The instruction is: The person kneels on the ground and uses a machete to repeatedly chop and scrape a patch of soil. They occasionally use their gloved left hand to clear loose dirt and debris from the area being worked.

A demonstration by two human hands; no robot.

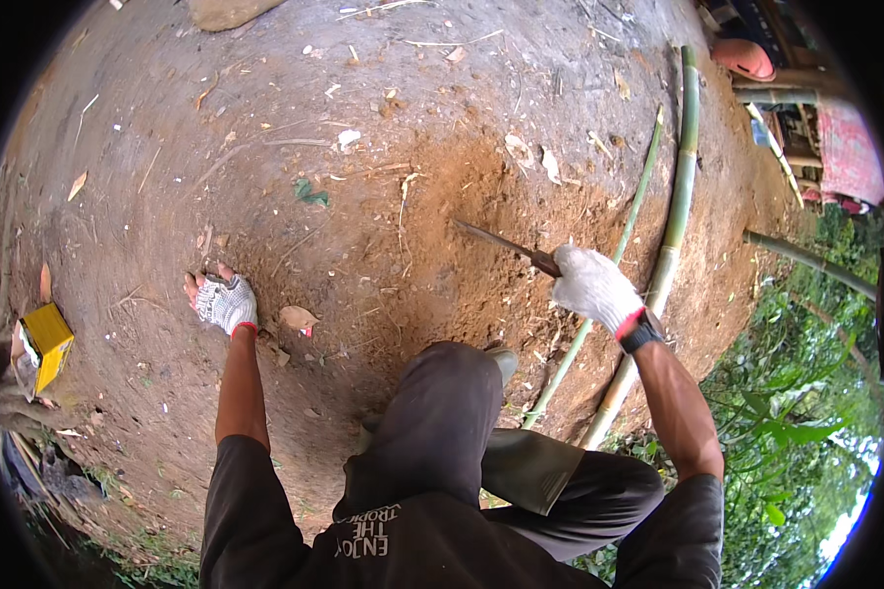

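Note:
My right hand (591, 285), in a white knit glove with a dark watch at the wrist, is closed round the handle of a long knife (501, 241). Its narrow blade points left over a patch of loosened brown soil (452, 187); whether the tip touches the soil I cannot tell. My left hand (226, 299), in a glove that leaves the fingertips bare, is low over the ground at the left. Its fingers are a little apart, with nothing visible in them. A dry brown leaf (298, 318) lies just right of that hand.
Two green bamboo poles (680, 187) (640, 187) lie along the right, passing by my right hand. A yellow box (47, 339) sits at the far left. A stone (231, 12) is at the top edge. Green plants (776, 412) grow at the lower right.

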